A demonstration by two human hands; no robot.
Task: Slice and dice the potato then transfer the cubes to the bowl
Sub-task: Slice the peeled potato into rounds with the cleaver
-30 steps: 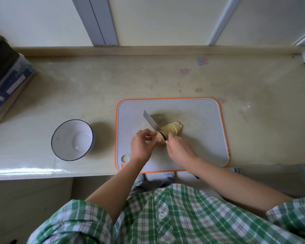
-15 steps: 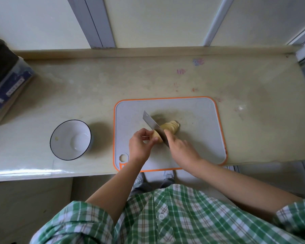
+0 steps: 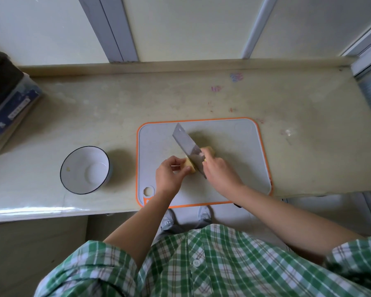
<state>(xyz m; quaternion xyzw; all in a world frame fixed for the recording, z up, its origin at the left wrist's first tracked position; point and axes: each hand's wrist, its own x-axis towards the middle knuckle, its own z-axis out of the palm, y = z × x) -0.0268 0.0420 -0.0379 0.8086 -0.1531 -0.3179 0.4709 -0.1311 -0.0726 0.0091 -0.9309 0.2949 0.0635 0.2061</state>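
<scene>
A pale yellow potato piece (image 3: 190,166) lies on the grey cutting board with an orange rim (image 3: 240,168). My left hand (image 3: 169,176) pinches that uncut end from the left. My right hand (image 3: 221,172) grips a broad steel knife (image 3: 186,144), its blade tilted flat side up between the piece and the cut slices (image 3: 209,150), which mostly hide behind the blade. The white bowl with a dark rim (image 3: 85,170) stands on the counter left of the board, with only a tiny yellow speck inside.
A dark appliance on a clear box (image 3: 7,103) sits at the counter's far left. The counter's front edge (image 3: 51,211) runs just below the bowl and board. A raised ledge and window frames back the counter.
The knife blade has lifted and tilted so its flat face shows, covering most of the slices. My left hand stays on the potato end. The view has shifted slightly.
</scene>
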